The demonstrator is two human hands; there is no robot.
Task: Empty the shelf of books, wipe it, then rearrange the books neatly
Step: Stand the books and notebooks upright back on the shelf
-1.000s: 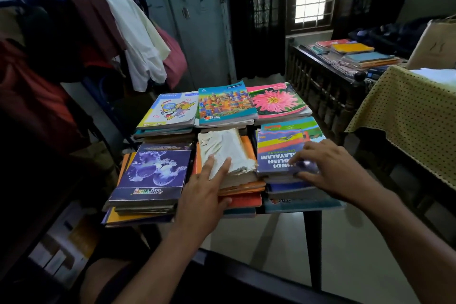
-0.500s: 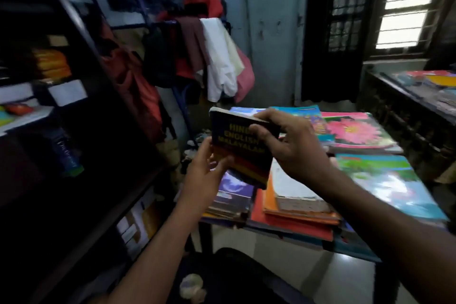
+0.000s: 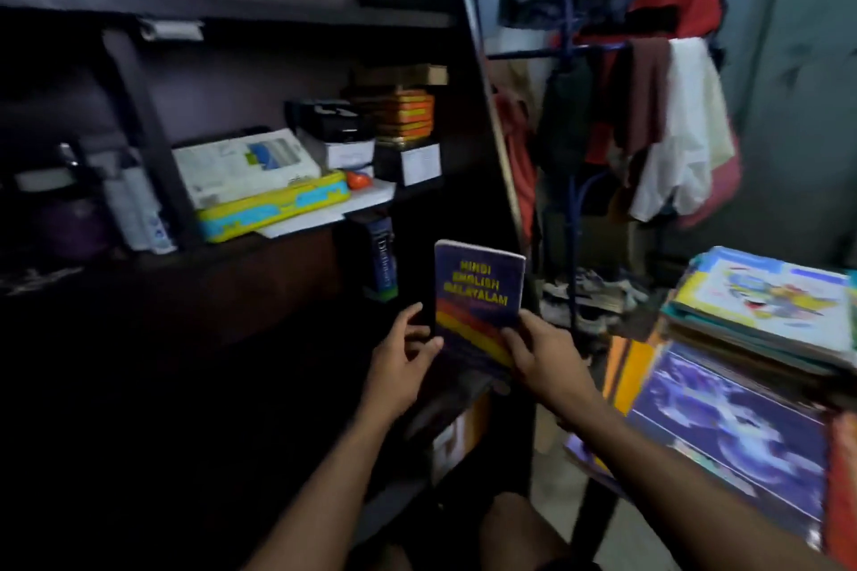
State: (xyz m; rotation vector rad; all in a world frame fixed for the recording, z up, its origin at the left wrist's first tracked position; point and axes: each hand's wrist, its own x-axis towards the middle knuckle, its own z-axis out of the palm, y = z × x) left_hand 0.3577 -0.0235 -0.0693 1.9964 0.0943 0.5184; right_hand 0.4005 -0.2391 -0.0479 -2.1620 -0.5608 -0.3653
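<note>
A dark blue dictionary [image 3: 477, 292] with yellow lettering and orange stripes stands upright in front of the dark wooden shelf [image 3: 482, 116]. My left hand [image 3: 403, 362] holds its lower left edge, thumb on the cover. My right hand [image 3: 542, 357] grips its lower right corner. Behind it, one blue book [image 3: 382, 262] stands upright in the dark lower compartment. Stacks of books [image 3: 742, 385] lie on the table at the right.
The upper shelf board holds a white box [image 3: 246, 165], a yellow-blue case [image 3: 273, 206], small boxes and an orange stack [image 3: 410, 114]. A clothes rack [image 3: 649, 107] with hanging garments stands between shelf and table. Bottles [image 3: 134, 204] sit at the far left.
The dictionary was lifted from the table stack with my right hand, then taken in both hands. My view swung left from the table to the shelf, the book carried along.
</note>
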